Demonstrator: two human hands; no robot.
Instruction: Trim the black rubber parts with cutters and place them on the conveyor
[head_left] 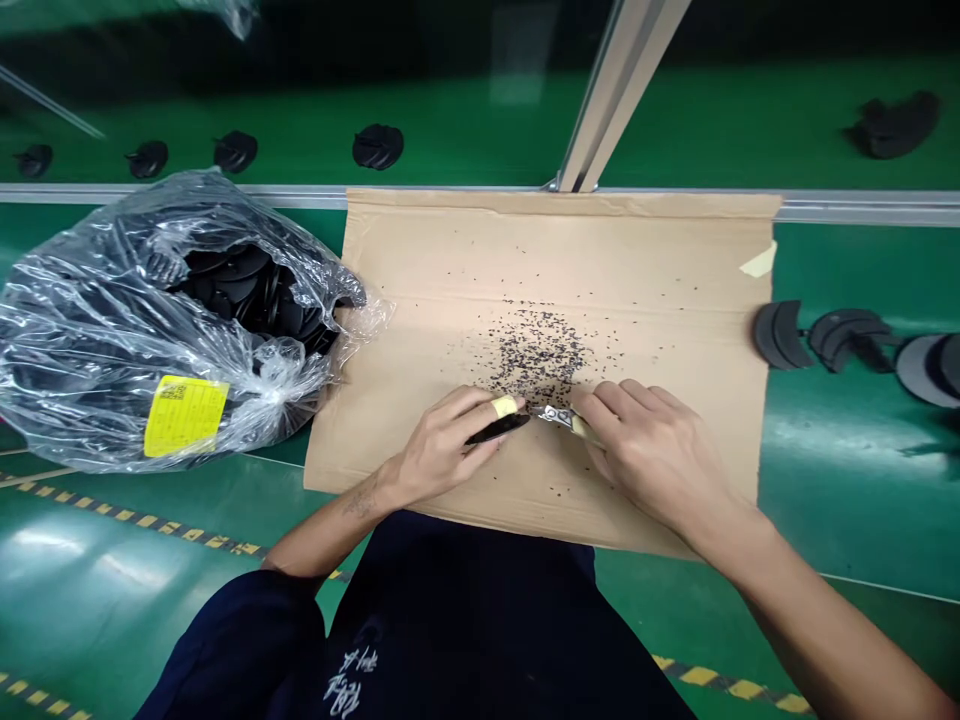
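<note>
Between the fingers and thumb of my left hand (442, 445) is a thin black disc-like part (498, 428), its edge turned toward the right. Yellow tape wraps one of that hand's fingers. My right hand (652, 450) is closed round the handles of small metal nippers (553, 414), whose jaws sit at the disc's right end; whether they touch it I cannot tell. Many tiny black scraps (536, 350) lie scattered on the cardboard sheet (420, 250) just beyond both hands.
At left, a clear plastic bag (90, 320) full of black parts bears a yellow label (186, 415) and overlaps the cardboard. Several black curved pieces (847, 335) lie to the right on the green surface. Behind runs a metal rail (862, 208) with an upright post (619, 95).
</note>
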